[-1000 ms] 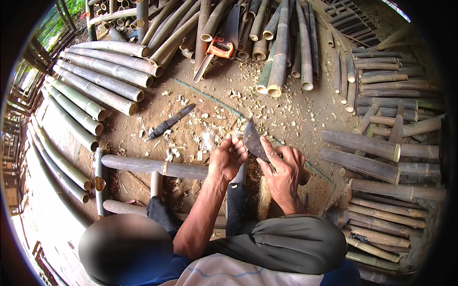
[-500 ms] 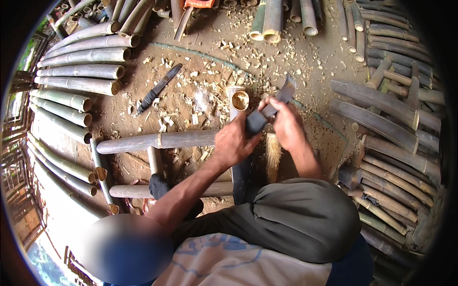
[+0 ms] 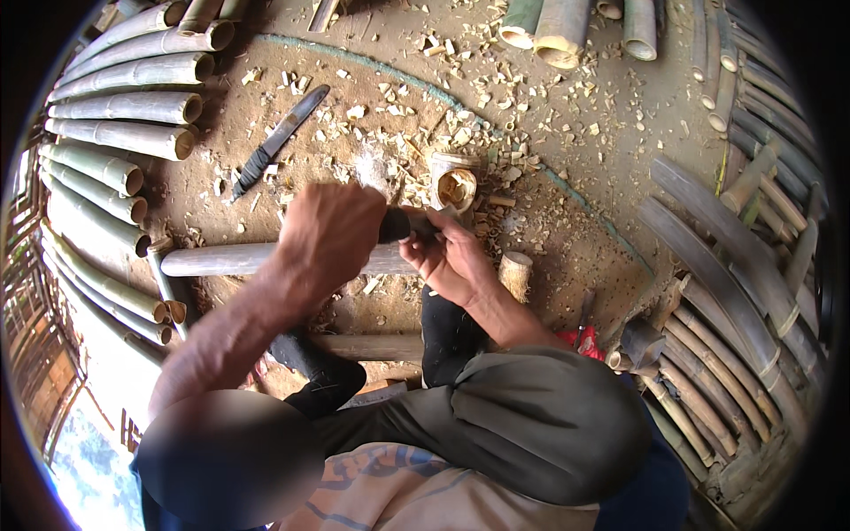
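My left hand (image 3: 332, 232) is closed in a fist around the dark handle of a black-handled knife (image 3: 396, 225). My right hand (image 3: 453, 258) is closed around the knife's other end, its fingers curled, so most of the blade is hidden. Just beyond the hands stands an upright bamboo piece (image 3: 455, 186) with a hollow, pale top. Below my hands a long horizontal bamboo pole (image 3: 221, 259) runs leftward. A frayed, pale round stump (image 3: 515, 274) stands beside my right wrist.
A machete with a wrapped handle (image 3: 282, 142) lies on the floor at the left, among scattered bamboo chips (image 3: 390, 111). Bamboo poles (image 3: 124, 104) line the left side. Thicker tubes (image 3: 562, 35) lie at the back, and split bamboo (image 3: 708, 257) is stacked at the right.
Both hands have moved left with the knife, my left hand farther. The blade, visible earlier, is now mostly hidden by my right hand. The whole view has shifted somewhat.
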Available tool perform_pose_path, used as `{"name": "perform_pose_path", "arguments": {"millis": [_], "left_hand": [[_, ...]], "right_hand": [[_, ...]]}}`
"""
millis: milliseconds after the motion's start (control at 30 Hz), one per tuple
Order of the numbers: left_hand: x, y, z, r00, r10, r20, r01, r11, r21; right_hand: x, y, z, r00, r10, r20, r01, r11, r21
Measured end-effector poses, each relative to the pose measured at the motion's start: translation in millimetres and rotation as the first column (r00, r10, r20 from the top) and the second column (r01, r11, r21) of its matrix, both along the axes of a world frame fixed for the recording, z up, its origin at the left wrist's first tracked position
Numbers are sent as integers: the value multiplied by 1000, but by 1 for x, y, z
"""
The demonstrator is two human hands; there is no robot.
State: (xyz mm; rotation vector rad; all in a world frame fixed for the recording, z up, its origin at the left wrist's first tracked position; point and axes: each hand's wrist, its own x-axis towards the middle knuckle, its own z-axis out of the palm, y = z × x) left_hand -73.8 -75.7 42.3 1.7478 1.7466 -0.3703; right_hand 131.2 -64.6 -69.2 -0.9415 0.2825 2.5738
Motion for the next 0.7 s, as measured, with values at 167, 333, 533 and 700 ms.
{"name": "perform_pose_path", "arguments": {"millis": [167,333,533,700], "left_hand": [[-54,93,-17,978,-83,194,142,938,-315],[-64,-2,-96,725,561,400,-105,664,-740],[143,-105,-72,377,798,471,-672,585,-453],[121,-100,-59,731,589,345,-521,808,-276]], "right_hand": [[-31,26,17,987,-159,19,159,959,-235],[-31,24,15,937,185,296,-162,982,-100],[39,68,16,414,685,599,-869,493,37],[46,55,17,616,599,512,-741,661,118]]}}
